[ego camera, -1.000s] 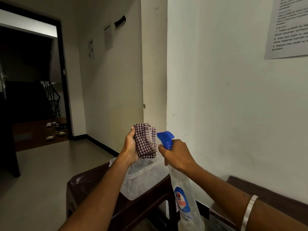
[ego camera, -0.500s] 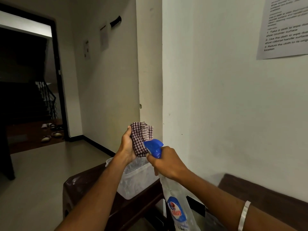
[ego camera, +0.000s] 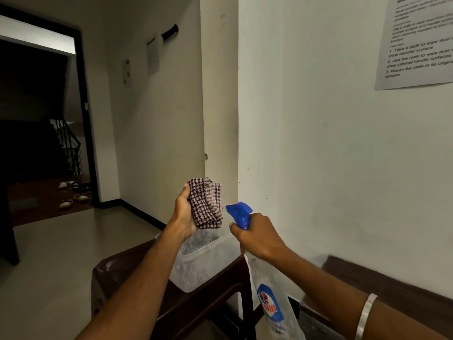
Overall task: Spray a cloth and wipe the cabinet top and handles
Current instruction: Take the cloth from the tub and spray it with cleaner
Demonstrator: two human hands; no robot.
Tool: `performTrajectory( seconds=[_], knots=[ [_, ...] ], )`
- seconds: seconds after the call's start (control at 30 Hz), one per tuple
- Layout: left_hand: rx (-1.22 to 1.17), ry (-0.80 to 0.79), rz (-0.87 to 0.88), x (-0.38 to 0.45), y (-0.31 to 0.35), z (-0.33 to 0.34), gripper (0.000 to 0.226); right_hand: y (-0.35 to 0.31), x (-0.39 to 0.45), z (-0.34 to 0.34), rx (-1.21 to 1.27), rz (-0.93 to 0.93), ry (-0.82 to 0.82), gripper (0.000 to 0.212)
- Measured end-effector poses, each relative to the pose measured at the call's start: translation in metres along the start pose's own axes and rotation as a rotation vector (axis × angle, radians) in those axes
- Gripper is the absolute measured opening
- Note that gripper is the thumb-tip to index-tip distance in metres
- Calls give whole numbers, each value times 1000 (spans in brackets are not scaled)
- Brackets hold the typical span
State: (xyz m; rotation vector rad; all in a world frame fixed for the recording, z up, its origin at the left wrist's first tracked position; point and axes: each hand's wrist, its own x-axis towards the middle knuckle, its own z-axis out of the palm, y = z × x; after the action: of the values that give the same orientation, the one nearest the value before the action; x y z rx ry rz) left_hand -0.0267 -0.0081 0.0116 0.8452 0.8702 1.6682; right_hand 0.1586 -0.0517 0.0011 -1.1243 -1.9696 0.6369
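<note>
My left hand [ego camera: 182,214] holds up a folded maroon-and-white checked cloth [ego camera: 206,202] at chest height in front of the wall corner. My right hand [ego camera: 259,238] grips the neck of a clear spray bottle [ego camera: 272,303] with a blue trigger head [ego camera: 239,213] and a blue and red label. The nozzle points left at the cloth, a short gap away. At the lower right runs the dark brown cabinet top [ego camera: 392,288], along the white wall; its handles are out of view.
A dark brown plastic stool [ego camera: 137,285] stands below my arms and bears a clear plastic tub [ego camera: 196,263]. A printed instruction sheet [ego camera: 419,42] hangs on the wall at the upper right. A doorway [ego camera: 41,133] to a dark stairwell opens at the left, with sandals on its floor.
The spray bottle dipped toward the cloth half a second ago and now sits slightly right of it again. The cloth stays in my left hand; the view shifted a little.
</note>
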Motion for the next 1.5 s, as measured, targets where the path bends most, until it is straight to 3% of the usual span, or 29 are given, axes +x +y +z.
performTrajectory(
  seconds=[0.5,0.9,1.5],
  knots=[
    [-34,10,-4,0,-1,0,62,6,-12,19,35,-32,-85,13],
    [-36,38,-3,3,-4,-4,60,19,-3,12,6,24,-11,15],
    [-21,106,-1,15,-1,-24,59,-22,60,-18,2,-106,30,22]
  ],
)
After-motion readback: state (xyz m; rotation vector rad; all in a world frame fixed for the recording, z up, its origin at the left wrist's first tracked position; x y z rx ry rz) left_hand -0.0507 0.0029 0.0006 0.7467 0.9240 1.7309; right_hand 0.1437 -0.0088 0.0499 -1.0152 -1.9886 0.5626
